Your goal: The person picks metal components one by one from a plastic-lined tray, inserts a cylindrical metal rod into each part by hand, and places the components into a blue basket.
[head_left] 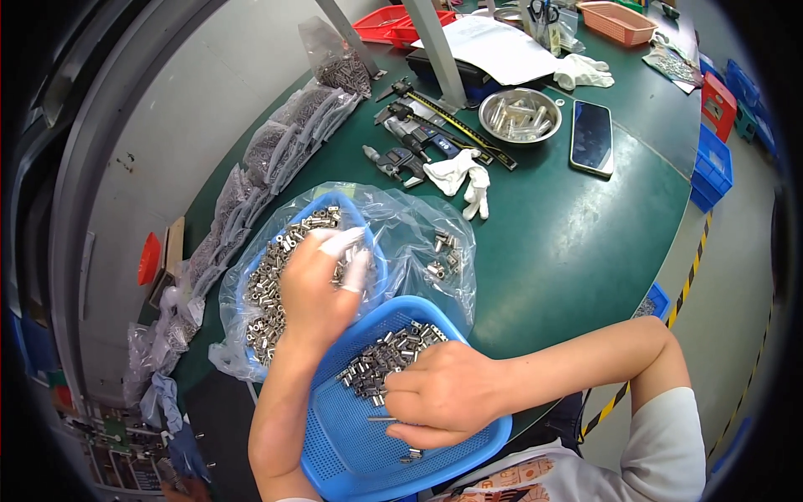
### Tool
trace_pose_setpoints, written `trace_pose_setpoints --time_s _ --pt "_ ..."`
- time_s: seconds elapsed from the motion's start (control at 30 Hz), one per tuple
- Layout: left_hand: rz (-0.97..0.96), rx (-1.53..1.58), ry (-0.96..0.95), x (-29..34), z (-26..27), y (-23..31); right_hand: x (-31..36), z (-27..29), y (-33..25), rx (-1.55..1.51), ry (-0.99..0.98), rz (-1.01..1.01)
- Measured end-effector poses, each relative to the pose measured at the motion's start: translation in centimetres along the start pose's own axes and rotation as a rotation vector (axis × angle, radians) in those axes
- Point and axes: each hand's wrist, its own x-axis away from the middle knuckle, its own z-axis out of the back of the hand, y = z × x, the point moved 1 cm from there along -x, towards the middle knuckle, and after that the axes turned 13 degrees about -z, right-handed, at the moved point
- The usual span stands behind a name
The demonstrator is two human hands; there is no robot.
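My left hand is over a blue plastic basket lined with a clear bag and heaped with small metal sleeves. White covers wrap its thumb and a finger, and motion blur hides whether they hold anything. Nearer me sits a second blue basket with perforated walls, holding a pile of similar small metal parts. Over this one, my right hand is closed, a thin metal rod sticking out from between its fingers. A few loose parts lie below that hand.
Several metal parts rest on the clear bag. Beyond are white gloves, calipers, a steel bowl of clear tubes and a phone. Bags of small parts line the green table's left edge.
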Motion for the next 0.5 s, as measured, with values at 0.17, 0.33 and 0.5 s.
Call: trace_pose_setpoints --time_s 0.17,0.33,0.5 --pt "0.490 -0.229 -0.365 6.1 3.3 -2.1 -2.2 -0.3 -0.2 0.175 -0.114 -0.162" --pt "0.582 -0.134 -0.345 8.3 2.7 -3.3 -4.9 -2.4 1.4 0.211 -0.180 -0.126" --pt "0.583 -0.183 -0.219 10.0 2.2 -3.9 -4.8 -2.3 2.6 0.112 -0.231 -0.390"
